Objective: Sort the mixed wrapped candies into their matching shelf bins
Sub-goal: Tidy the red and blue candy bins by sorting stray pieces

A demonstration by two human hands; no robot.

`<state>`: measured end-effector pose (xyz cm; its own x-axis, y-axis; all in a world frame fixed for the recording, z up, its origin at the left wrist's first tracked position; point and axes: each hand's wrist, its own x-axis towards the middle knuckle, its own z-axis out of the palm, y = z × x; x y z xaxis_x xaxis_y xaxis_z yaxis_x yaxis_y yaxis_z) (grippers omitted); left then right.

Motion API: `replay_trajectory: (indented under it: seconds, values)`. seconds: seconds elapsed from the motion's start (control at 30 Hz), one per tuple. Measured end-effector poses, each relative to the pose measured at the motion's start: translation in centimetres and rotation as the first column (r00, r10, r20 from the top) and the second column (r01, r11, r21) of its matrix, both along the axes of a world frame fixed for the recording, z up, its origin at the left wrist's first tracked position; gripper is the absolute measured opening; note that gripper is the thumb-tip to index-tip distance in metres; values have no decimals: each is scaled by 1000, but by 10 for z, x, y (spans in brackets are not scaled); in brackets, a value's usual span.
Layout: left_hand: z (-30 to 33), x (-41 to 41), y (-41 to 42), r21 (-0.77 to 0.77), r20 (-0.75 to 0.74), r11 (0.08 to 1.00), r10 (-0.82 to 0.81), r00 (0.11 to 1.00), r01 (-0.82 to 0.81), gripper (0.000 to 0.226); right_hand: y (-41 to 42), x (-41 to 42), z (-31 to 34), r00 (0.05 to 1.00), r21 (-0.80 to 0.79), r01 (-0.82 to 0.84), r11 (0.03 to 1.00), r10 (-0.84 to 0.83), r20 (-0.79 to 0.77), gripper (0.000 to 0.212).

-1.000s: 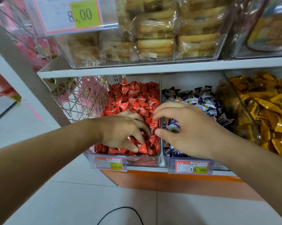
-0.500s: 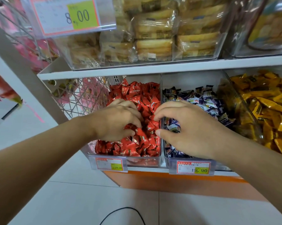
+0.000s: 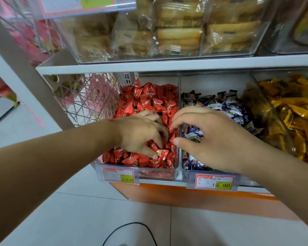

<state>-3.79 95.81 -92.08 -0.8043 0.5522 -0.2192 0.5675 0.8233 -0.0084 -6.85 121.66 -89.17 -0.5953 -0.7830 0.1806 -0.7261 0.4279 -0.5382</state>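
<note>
Two hands reach into the shelf bins. Three clear bins sit side by side on the lower shelf. The red bin is full of red candies, too many to count. The left hand lies on the red pile with fingers curled down into it; whether its grip has a candy I cannot tell. The middle bin has blue candies. The right hand hovers over them, finger and thumb bent wide apart near the wall between the bins, holding nothing. Yellow candies fill the third bin. Two price tags hang in front. Wrapped cakes sit above. A black cable lies on the floor.
</note>
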Motion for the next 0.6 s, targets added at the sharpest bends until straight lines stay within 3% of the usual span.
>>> replay_trajectory:
  seconds: [0.13,0.6]
  values:
    - [8,-5,1,-86,6,996,6,1000,-5,38,1,0,-1,1000,2,4,1000,-4,4,22]
    - [22,0,-5,-51,-14,995,82,997,-82,30,2,0,2,1000,7,-3,1000,3,5,25]
